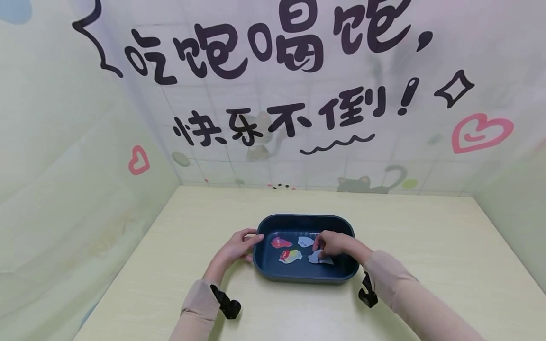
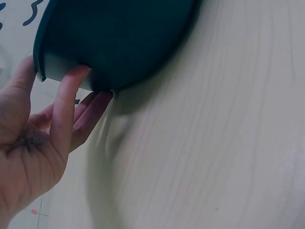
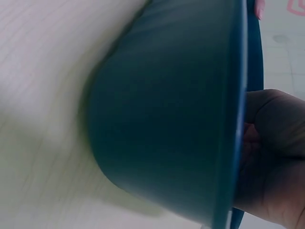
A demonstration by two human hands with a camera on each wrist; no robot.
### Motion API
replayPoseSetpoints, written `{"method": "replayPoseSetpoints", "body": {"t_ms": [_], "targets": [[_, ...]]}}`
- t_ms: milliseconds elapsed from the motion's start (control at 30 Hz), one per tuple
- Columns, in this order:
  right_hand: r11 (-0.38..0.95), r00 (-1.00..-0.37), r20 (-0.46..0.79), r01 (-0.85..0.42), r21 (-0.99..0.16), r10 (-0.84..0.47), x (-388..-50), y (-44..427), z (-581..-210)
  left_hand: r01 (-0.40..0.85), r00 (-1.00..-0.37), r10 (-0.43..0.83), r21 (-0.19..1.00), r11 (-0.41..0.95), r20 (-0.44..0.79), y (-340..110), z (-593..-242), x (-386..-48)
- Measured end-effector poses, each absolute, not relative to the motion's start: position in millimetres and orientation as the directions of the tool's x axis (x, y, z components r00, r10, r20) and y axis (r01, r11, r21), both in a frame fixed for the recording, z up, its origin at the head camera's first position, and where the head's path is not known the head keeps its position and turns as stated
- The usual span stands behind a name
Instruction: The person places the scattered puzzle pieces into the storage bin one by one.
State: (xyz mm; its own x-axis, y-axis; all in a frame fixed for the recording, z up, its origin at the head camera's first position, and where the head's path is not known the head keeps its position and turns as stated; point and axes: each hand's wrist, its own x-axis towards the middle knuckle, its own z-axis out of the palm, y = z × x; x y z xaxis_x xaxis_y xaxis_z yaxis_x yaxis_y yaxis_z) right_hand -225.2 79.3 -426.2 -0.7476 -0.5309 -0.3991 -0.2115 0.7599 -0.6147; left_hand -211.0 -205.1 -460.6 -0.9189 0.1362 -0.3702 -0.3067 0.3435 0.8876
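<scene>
A dark blue basin [image 1: 307, 274] with rounded corners stands on the table. My left hand [image 1: 239, 246] holds its left end, the thumb on the rim and the other fingers against the outer wall, as the left wrist view also shows. My right hand [image 1: 334, 242] reaches over the right rim into the basin. Its fingertips are down at a pale blue-grey paper piece [image 1: 314, 257] and beside another pale piece [image 1: 304, 242]; whether they pinch one cannot be told. A red-pink piece [image 1: 281, 243] and a yellow-and-red piece [image 1: 290, 256] lie on the basin's floor to the left.
The light wood-grain table [image 1: 213, 208] extends around the basin. A printed cloth [image 1: 273, 166] with black lettering hangs behind it, and pale cloth [image 1: 85, 189] hangs at the left side. Black wrist mounts [image 1: 230, 309] are strapped at both cuffs.
</scene>
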Motion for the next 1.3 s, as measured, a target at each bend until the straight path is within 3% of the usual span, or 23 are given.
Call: {"method": "replayPoseSetpoints", "body": {"t_ms": [600,1000,1300], "targets": [[0.763,-0.746,-0.440,-0.139,-0.632,-0.500,-221,78,-429,-0.313,-0.922,0.111,0.882,0.352,-0.372,-205,-463,-212],[0.713,-0.757,-0.341,-0.226,-0.664,-0.557,-223,93,-420,-0.307,-0.924,0.111,0.885,0.350,-0.365,-204,-460,-211],[0.649,-0.775,-0.272,-0.223,-0.728,-0.571,-224,105,-411,-0.272,-0.935,0.108,0.878,0.394,-0.338,-206,-461,-215]]}}
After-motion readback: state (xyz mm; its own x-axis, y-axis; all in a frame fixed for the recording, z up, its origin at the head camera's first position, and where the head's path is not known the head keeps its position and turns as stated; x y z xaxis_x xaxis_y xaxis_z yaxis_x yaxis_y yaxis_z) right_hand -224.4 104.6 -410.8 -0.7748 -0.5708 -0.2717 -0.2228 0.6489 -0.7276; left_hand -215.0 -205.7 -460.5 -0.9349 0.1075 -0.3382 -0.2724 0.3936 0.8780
